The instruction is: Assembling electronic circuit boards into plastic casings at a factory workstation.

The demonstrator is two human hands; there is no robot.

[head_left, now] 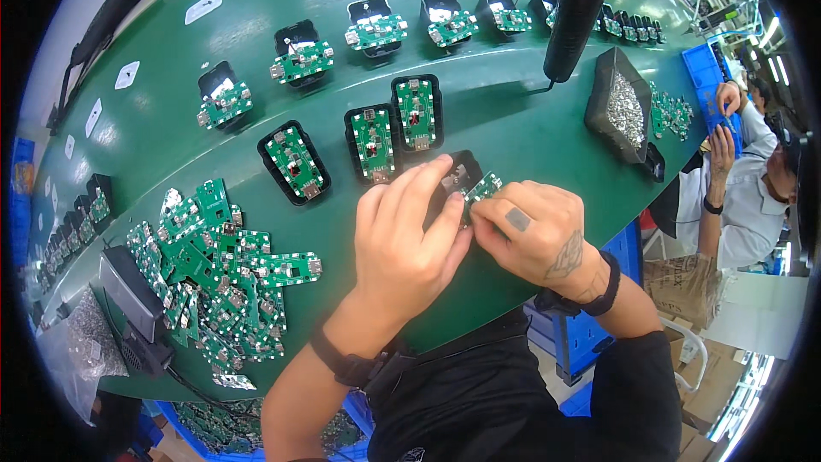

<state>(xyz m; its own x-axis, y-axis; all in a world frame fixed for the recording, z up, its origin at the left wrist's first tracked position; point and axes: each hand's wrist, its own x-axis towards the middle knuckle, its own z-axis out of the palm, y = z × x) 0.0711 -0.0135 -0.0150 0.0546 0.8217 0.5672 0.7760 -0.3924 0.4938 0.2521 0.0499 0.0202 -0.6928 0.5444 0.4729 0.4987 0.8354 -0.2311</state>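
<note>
Close to the table's near edge, my left hand (pixel 406 231) grips a black plastic case (pixel 463 169) between thumb and fingers. A small green circuit board (pixel 485 187) sits tilted at that case, and my right hand (pixel 539 235) pinches it with fingers closed. My hands hide the lower parts of both. Just beyond my left fingers stand more black cases with green boards lying in them: one (pixel 374 144) nearest, another (pixel 416 114) beside it, and a third (pixel 294 162) to the left.
A loose pile of green boards (pixel 231 269) lies at left, near a dark device (pixel 132 291). Several cases with boards (pixel 376 32) line the far side. A black electric screwdriver (pixel 577 13) hangs above a tray of screws (pixel 623 107). Another person (pixel 744 171) works at right.
</note>
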